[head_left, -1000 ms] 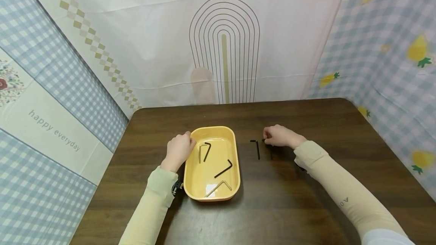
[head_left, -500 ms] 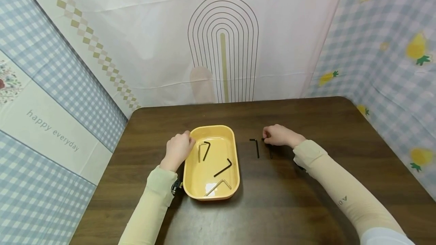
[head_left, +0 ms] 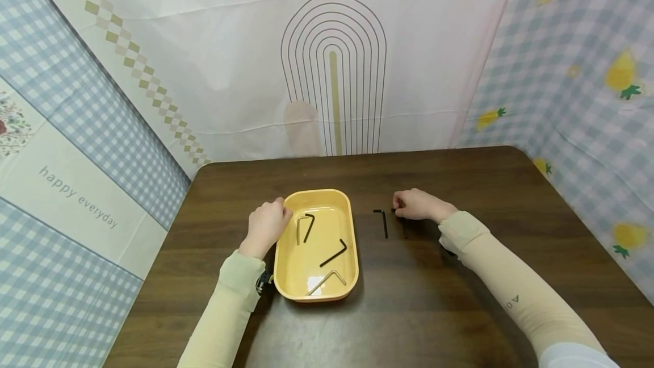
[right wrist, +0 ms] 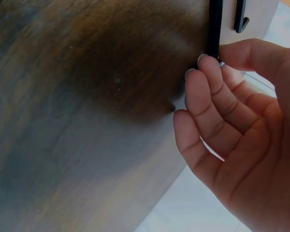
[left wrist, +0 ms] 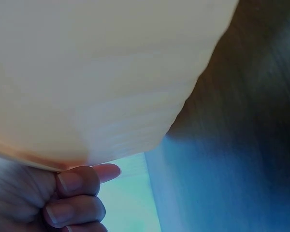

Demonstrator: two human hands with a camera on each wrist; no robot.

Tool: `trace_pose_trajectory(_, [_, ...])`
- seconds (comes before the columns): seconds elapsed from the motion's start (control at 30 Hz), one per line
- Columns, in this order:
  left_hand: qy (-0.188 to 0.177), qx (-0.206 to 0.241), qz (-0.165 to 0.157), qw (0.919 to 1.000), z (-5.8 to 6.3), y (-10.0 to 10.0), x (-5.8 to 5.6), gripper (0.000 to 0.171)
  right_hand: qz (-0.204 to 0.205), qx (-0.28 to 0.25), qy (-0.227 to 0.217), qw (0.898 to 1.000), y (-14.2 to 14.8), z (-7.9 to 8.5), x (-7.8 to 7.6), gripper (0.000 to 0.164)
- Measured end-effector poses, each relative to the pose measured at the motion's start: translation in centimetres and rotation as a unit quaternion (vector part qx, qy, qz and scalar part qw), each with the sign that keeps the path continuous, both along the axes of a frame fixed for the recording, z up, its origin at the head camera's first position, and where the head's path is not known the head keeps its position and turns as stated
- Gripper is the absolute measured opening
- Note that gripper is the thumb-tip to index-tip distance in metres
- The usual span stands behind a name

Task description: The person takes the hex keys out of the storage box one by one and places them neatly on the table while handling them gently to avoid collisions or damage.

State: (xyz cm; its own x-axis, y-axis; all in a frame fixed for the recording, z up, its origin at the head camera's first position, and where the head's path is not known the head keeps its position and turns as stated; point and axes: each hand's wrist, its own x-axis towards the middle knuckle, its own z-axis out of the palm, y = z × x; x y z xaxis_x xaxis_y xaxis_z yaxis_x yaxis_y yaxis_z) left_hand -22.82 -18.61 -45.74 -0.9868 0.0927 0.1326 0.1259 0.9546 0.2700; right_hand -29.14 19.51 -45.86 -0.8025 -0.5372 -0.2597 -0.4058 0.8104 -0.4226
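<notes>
My left hand (head_left: 267, 226) grips the left rim of a yellow rectangular tray (head_left: 327, 226); in the left wrist view its fingers curl below the rim. Inside the tray lie two black hex keys, one toward the back (head_left: 310, 228) and one nearer the front (head_left: 334, 254), and two brass-coloured hex keys, one at the back left (head_left: 298, 231) and one at the front (head_left: 325, 281). Right of the tray, my right hand (head_left: 418, 204) pinches a black hex key (right wrist: 215, 29) between thumb and fingertips, close at the tabletop. Another black hex key (head_left: 385, 224) lies just left of it.
The dark wooden table (head_left: 409, 311) has its back edge against a white patterned cloth (head_left: 230, 72). A checked cloth with pineapples (head_left: 572, 90) hangs along the right side, and a blue checked cloth (head_left: 66, 107) along the left.
</notes>
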Motion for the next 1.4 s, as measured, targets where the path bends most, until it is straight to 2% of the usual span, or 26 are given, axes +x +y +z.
trace_pose_trajectory(0.87, [-0.001, -0.011, 0.002, 0.9999, -0.07, 0.05, 0.03, 0.02, 0.001, -0.007, -0.001, 1.0, -0.09, -0.16, 0.44, 0.005])
trace_pose_trajectory(1.4, [0.005, -0.003, -0.003, 1.0, -0.15, -0.03, 0.01, 0.019, -0.002, -0.014, 0.0, 1.0, 0.21, -0.19, 0.31, 0.006])
